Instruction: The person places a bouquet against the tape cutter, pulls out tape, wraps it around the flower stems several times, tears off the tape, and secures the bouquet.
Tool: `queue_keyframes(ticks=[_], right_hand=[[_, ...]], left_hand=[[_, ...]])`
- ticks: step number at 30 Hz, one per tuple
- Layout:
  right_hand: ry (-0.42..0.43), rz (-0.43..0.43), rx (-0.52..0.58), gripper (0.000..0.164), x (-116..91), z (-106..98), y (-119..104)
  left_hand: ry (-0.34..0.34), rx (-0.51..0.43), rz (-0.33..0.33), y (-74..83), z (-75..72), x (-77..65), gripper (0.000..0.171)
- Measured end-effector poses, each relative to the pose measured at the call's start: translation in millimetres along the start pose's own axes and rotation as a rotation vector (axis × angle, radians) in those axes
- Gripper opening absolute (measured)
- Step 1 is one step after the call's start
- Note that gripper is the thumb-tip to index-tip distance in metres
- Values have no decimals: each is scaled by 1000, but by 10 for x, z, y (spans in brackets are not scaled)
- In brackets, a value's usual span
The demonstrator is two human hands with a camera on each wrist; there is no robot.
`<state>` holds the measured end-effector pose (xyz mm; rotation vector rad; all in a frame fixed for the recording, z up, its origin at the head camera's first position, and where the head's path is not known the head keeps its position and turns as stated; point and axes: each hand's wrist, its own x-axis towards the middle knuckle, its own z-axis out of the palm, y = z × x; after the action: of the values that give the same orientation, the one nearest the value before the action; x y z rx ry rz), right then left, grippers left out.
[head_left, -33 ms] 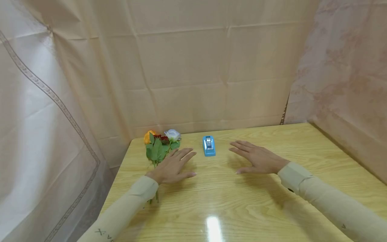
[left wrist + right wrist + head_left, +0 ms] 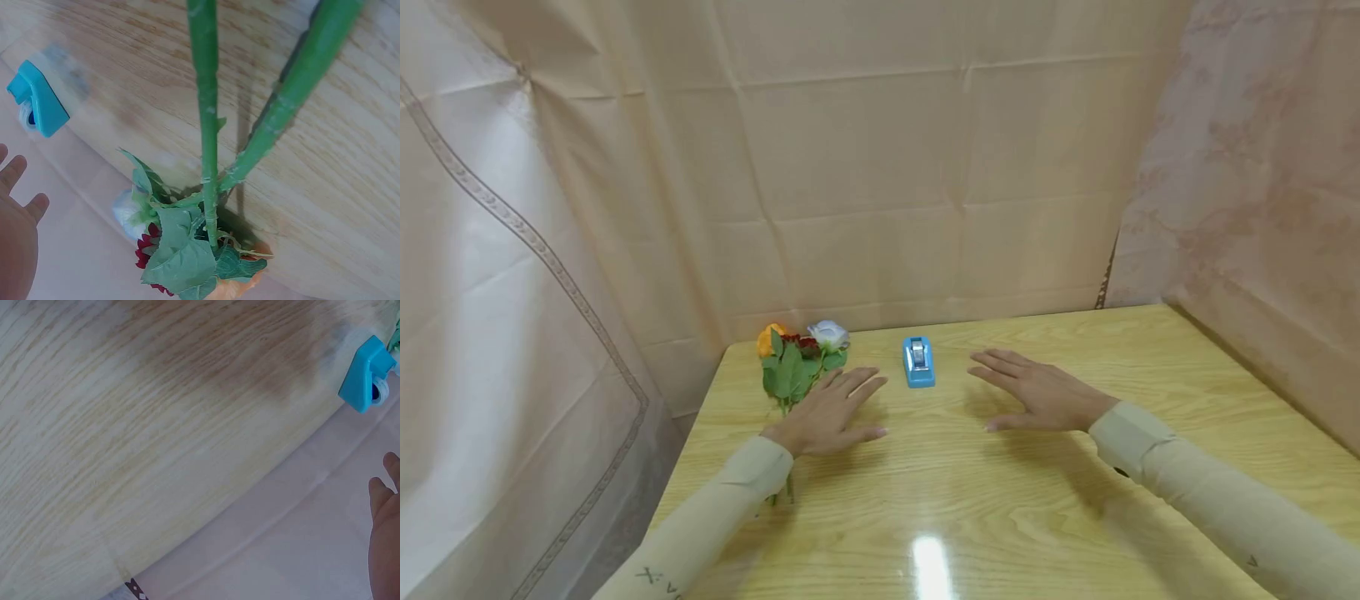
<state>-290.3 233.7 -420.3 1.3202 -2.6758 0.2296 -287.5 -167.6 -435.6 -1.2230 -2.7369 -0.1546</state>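
Note:
A blue tape dispenser [image 2: 919,377] with a roll of clear tape stands near the table's back edge, between the two hands. To its left lies a group of flowers: an orange bloom [image 2: 768,342], a dark red flower [image 2: 808,347] and a pale white-blue bloom [image 2: 830,335], with green leaves [image 2: 787,375]. My left hand [image 2: 827,418] hovers over their green stems [image 2: 209,119], partly hiding them, fingers spread and holding nothing. On the other side, my right hand [image 2: 1041,393] is raised above the wood, its fingers extended and nothing in them.
Both hands are over a light wooden table [image 2: 1000,517]. Beige cloth [image 2: 865,167] hangs behind its back edge, pale cloth [image 2: 490,333] on the left, and a patterned pinkish cloth [image 2: 1262,208] on the right. A bright light reflection shows near the front.

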Motion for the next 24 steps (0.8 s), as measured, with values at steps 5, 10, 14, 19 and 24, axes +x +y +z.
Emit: queue_keyframes(ticks=[5,10,14,19,24], right_hand=[[5,-14,14,86,1,37,13],[12,-11,21,84,22,63,22],[23,8,9,75,44,79,7],[23,-3,49,52,86,86,-79],[-5,-9,65,42,109,114,-149]], left_hand=[[-13,-2,-6,-13,37,1,78],[21,4,15,-51,45,-14,58],[57,45,46,-119,8,-59,33],[61,177,104,-249,-93,-142,39],[49,265,143,-406,-264,-236,40]])
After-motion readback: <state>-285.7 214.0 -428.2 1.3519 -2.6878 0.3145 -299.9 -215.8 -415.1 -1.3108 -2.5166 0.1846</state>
